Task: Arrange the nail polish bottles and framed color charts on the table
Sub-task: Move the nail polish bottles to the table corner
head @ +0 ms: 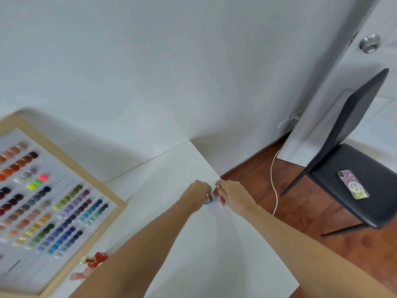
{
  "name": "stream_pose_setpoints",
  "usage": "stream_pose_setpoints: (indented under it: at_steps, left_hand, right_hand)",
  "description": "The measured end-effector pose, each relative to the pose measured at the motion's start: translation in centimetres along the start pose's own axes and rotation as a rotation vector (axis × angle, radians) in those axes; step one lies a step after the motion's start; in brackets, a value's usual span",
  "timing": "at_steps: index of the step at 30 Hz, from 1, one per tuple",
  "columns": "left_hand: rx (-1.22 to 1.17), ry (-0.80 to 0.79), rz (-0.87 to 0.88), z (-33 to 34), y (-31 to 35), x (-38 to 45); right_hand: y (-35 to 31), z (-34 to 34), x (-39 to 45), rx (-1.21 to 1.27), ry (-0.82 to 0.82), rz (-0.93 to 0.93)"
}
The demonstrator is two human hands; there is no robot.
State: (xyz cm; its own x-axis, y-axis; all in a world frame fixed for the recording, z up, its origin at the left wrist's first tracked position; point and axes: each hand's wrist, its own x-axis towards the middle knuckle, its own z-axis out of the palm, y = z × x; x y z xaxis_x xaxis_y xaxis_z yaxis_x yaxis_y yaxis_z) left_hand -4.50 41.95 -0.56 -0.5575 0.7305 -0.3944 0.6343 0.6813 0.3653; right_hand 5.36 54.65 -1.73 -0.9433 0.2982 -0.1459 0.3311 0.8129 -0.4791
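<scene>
Both my arms reach to the far right corner of the white table [171, 222]. My left hand [198, 191] is closed around the gold cap of a blue nail polish bottle [208, 200]. Right beside it, my right hand [233, 193] grips the gold cap of a pink-red nail polish bottle [221, 201]. The two bottles stand next to each other near the table's edge. A wood-framed color chart [43, 207] with rows of colored swatches leans against the wall at the left. A red bottle [96, 258] and a pale pink bottle [78, 276] lie in front of the chart.
A black chair [352, 164] stands on the wooden floor to the right, with a phone [353, 184] on its seat. A white cable [275, 186] runs along the floor by the table's corner. A door with a metal knob [370, 43] is at the far right.
</scene>
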Motion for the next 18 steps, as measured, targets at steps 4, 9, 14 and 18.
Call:
stream_pose_setpoints:
  at_steps: [4,9,14,18]
  left_hand:
    - [-0.02,0.003,-0.033,-0.1,0.7,0.1]
    - [-0.103,0.022,-0.085,-0.1,1.0,-0.1]
    - [-0.12,0.064,-0.023,-0.5,0.5,-1.0]
    - [-0.124,0.079,0.009,-1.6,-0.6,-2.8]
  right_hand:
    - [-0.1,0.0,-0.2,0.027,-0.001,-0.023]
    - [-0.2,-0.1,-0.9,0.079,-0.009,-0.034]
    - [-0.3,-0.7,-1.6,0.029,0.032,-0.033]
    - [-0.4,-1.3,-2.7,-0.028,0.102,-0.07]
